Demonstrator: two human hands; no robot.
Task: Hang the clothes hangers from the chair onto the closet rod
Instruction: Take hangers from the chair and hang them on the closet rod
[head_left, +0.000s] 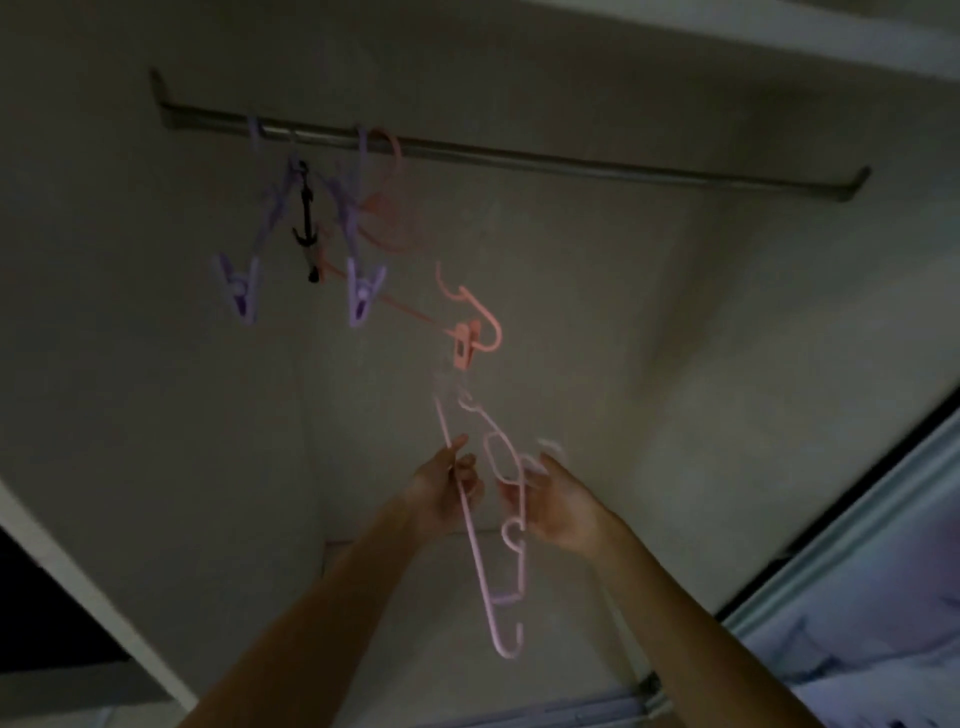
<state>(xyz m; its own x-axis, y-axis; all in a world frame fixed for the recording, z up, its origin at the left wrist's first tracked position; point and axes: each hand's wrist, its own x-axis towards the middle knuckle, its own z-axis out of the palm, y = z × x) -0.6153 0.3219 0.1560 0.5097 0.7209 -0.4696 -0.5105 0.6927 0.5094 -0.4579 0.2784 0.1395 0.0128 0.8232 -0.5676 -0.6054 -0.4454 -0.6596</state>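
Note:
A metal closet rod (571, 161) runs across the top of the dim closet. Purple clip hangers (358, 291), a black hanger (306, 208) and a coral hanger (384, 208) hang at its left end. Below the rod I hold up a pale pink hanger (480, 571), its hook pointing upward. My left hand (447, 488) pinches its long straight bar. My right hand (556, 499) holds its curved side, fingers loosely bent round it. A coral hook and clip (467, 332) show just above the pink hanger.
The closet's back wall (675, 338) is bare to the right of the hung hangers, and most of the rod's right part carries nothing. A sliding door frame (831, 545) crosses the lower right. A shelf edge (779, 41) lies above the rod.

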